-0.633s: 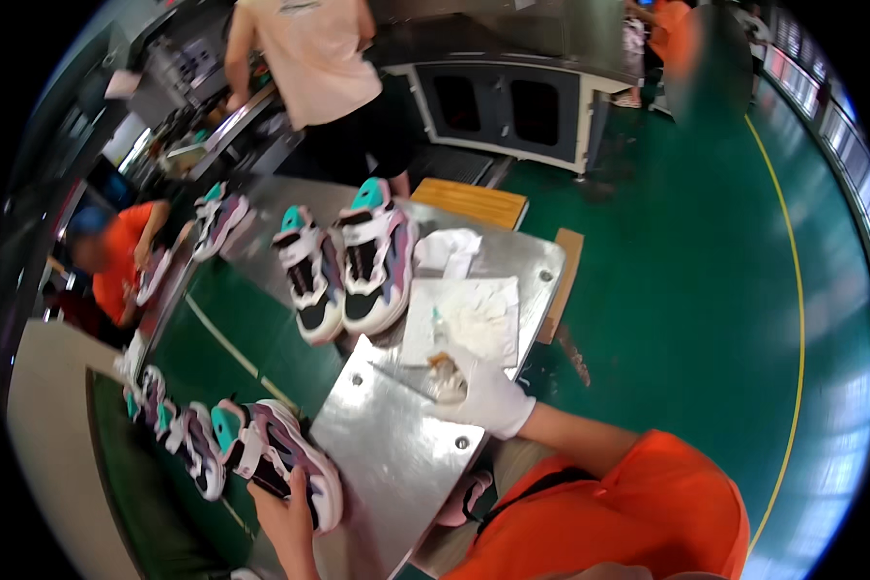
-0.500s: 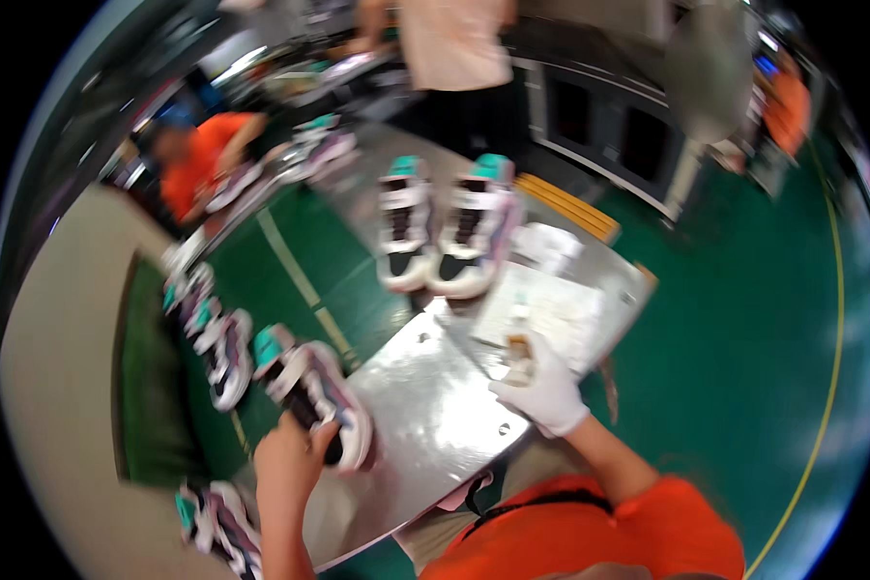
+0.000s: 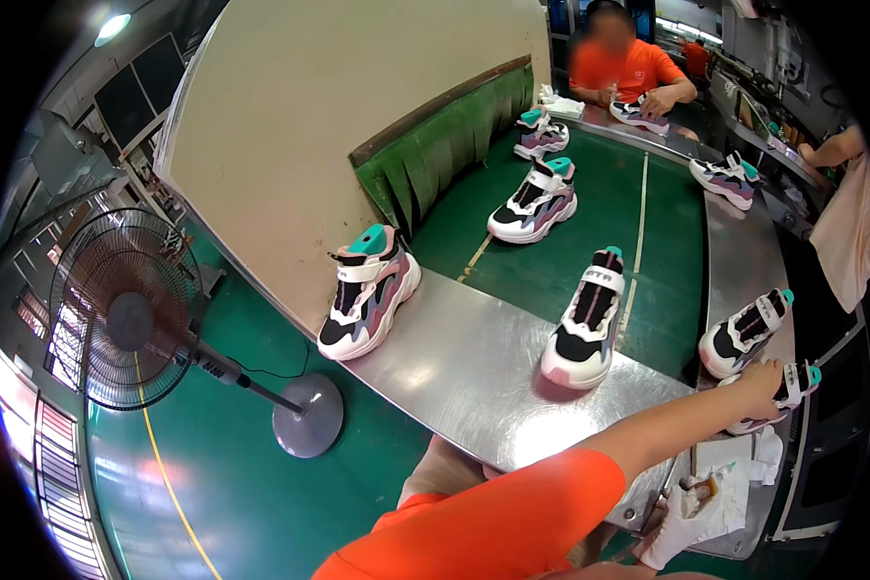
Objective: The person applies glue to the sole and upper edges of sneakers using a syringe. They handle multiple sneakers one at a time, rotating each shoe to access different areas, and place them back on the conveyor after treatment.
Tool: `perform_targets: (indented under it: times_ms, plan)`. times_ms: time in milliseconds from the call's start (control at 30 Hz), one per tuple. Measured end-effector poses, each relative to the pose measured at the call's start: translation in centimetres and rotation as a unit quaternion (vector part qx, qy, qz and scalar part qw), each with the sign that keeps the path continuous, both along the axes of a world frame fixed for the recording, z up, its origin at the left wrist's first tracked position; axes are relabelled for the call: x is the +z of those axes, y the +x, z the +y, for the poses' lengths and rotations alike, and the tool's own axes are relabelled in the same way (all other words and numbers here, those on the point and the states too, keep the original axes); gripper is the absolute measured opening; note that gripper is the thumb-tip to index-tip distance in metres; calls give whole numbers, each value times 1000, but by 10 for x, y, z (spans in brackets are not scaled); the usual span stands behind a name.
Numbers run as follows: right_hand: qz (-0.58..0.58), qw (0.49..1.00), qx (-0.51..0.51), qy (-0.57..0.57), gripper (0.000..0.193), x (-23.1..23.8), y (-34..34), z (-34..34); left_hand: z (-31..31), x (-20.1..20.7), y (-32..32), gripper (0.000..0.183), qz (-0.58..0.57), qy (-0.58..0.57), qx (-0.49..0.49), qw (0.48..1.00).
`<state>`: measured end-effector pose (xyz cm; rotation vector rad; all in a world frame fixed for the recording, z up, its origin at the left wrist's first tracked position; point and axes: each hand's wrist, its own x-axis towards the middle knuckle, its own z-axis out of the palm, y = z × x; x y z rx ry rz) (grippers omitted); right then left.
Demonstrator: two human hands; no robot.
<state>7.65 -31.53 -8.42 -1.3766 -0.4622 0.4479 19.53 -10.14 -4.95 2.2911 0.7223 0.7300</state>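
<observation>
My bare left hand (image 3: pixel 762 385) reaches across to the right and is closed round the nearer sneaker (image 3: pixel 796 387) of a pair at the metal table's right side. The pair's other sneaker (image 3: pixel 744 333), white and black with a turquoise lining, stands just beyond it. Low in the view, my white-gloved right hand (image 3: pixel 669 532) is closed on a small brown and whitish object (image 3: pixel 698 495) whose kind I cannot make out. White cloths (image 3: pixel 735 498) lie beside that hand. Another sneaker (image 3: pixel 586 324) stands upright, toe toward me, where the green surface meets the metal.
One sneaker (image 3: pixel 370 295) stands at the metal table's (image 3: pixel 454 353) left corner. More sneakers (image 3: pixel 535 203) rest on the green belt (image 3: pixel 590 232). Across it, a co-worker in orange (image 3: pixel 638 68) handles a shoe. A pedestal fan (image 3: pixel 130 319) stands on the floor at left.
The view has swung left. My left hand has let go of the sneaker in front of me and moved right to one of the pair. My right hand still holds the small object.
</observation>
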Motion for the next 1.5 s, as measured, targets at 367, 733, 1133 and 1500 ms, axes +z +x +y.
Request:
perform_targets:
  times_ms: [367,733,1133,1500]
  plan:
    - [-176,984,16,8,64,-31,24,6,-33,138,-359,62,-182,286,57,939]
    - [-8,998,59,-37,66,-2,5,5,-39,172,-629,47,-16,135,546,827]
    - [-85,995,51,4,60,-4,1,7,-21,158,-626,75,298,272,649,645]
    - [-234,972,-19,0,68,-2,-1,9,-31,173,-615,66,386,309,596,633]
